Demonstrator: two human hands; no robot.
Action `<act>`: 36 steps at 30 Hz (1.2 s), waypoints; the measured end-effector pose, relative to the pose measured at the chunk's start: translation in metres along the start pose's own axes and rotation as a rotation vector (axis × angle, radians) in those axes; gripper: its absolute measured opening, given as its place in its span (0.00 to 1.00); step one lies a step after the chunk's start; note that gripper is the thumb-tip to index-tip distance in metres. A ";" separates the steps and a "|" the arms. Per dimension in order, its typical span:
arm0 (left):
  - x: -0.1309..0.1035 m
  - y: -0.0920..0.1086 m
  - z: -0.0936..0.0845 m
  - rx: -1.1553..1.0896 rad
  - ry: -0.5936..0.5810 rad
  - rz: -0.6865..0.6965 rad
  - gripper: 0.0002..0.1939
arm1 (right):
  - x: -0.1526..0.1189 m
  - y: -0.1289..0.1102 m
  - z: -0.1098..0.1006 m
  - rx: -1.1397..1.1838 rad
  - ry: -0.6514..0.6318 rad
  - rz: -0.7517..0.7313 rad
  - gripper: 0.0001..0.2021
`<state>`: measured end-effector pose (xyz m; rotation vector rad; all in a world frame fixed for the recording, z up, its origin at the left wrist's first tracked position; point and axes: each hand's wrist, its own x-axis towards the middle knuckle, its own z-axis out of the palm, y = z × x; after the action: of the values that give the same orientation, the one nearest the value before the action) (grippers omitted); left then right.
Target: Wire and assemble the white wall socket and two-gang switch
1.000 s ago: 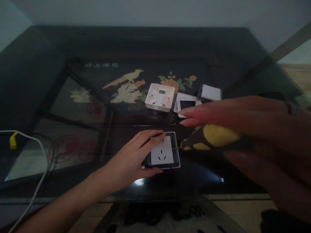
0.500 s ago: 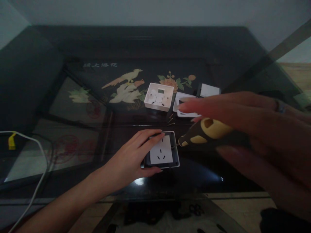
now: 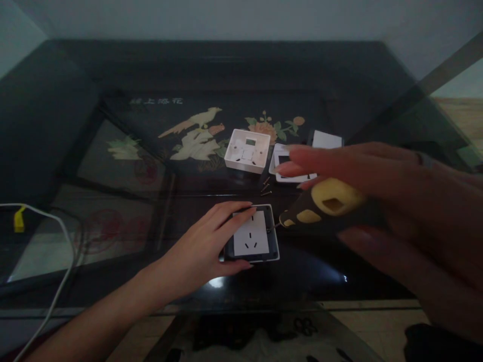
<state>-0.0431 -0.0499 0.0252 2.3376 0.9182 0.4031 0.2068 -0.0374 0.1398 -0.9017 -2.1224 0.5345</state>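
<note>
A wall socket with a white face and dark surround sits in a white box near the table's front. My left hand grips it from the left, fingers over the top edge and thumb along the near edge. My right hand is around a black and yellow screwdriver, slanted with its tip at the socket's right side, where a screw seems to sit. The palm hides the handle's rear end. Several loose screws lie just beyond the socket.
An open white mounting box stands behind the screws. To its right are white cover frames and another white-faced socket or switch piece, partly behind my right hand. A white cable with a yellow tag runs along the left of the glossy dark table.
My right hand's fingers have shifted slightly around the screwdriver, and its handle has turned a little. The tip stays at the socket's right side. My left hand holds still.
</note>
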 end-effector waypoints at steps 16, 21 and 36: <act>-0.001 0.003 -0.002 0.009 -0.005 -0.011 0.38 | -0.001 -0.002 -0.004 0.111 -0.028 -0.002 0.10; -0.001 0.002 -0.002 0.024 0.004 0.012 0.37 | -0.010 0.001 -0.004 0.044 -0.091 -0.029 0.13; 0.000 0.001 -0.003 0.038 0.006 0.005 0.39 | -0.006 -0.007 -0.002 0.025 0.040 -0.011 0.08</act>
<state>-0.0441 -0.0496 0.0281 2.3747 0.9300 0.3981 0.2078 -0.0467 0.1424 -0.8795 -2.0796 0.5318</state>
